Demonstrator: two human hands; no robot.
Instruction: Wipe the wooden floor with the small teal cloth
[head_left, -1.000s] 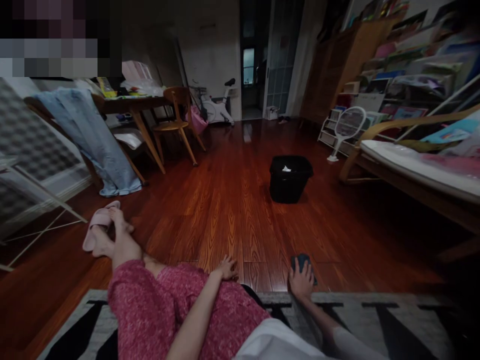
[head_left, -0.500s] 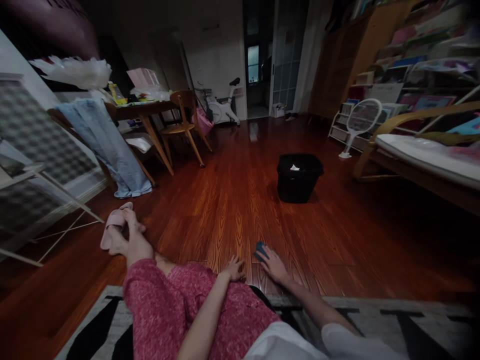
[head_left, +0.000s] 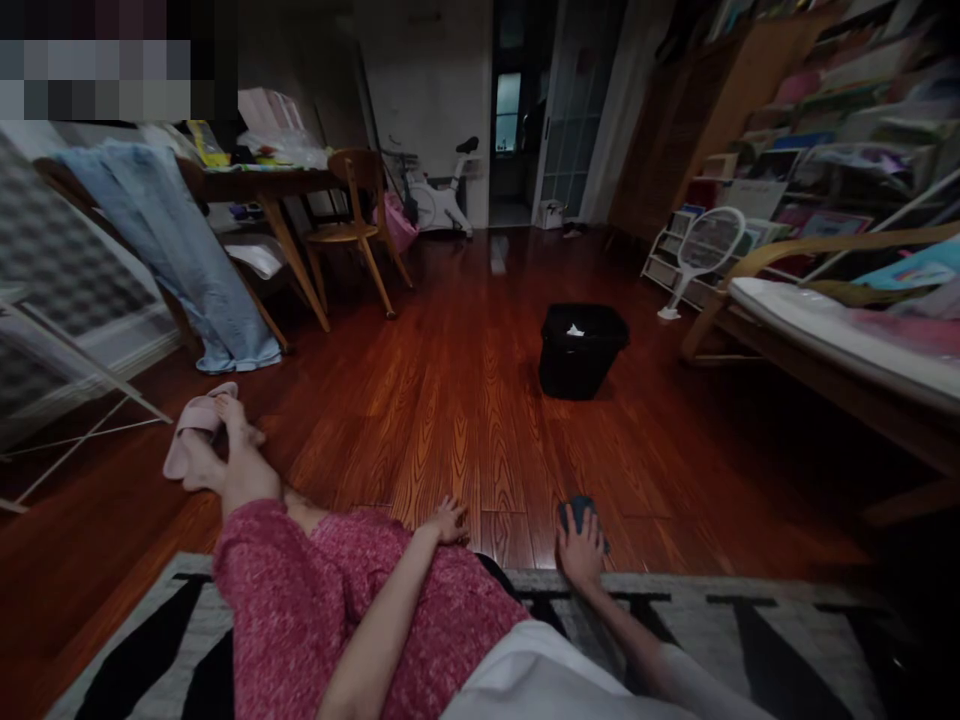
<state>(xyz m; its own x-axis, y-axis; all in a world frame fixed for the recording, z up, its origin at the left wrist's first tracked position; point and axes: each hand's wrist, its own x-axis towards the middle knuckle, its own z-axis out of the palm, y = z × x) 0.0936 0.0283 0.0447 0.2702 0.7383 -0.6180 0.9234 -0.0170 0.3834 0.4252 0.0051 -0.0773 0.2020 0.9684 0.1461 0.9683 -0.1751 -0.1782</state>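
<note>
On the wooden floor (head_left: pixel 450 440), my right hand (head_left: pixel 583 548) lies over a folded dark blue-grey cloth (head_left: pixel 578 507), its fingers spread across the top and pressing it down. My left hand (head_left: pixel 448 522) holds nothing and rests at the edge of my pink trousers (head_left: pixel 360 600), by the knee, with its fingers apart. Both legs stretch to the left, and a pink slipper (head_left: pixel 196 415) is at my feet. The underside of the cloth is hidden.
Ahead stands a black bin (head_left: pixel 581 360) with white paper inside. A grey and black rug (head_left: pixel 645 585) lies under me. To the left are wooden chairs (head_left: pixel 356 235) and jeans (head_left: pixel 180 270) over a chair back; a cushioned wooden bench (head_left: pixel 825 340) is on the right.
My right hand and the cloth have slid rightward across the floor. The view has shifted slightly, and my left hand has stayed by the knee.
</note>
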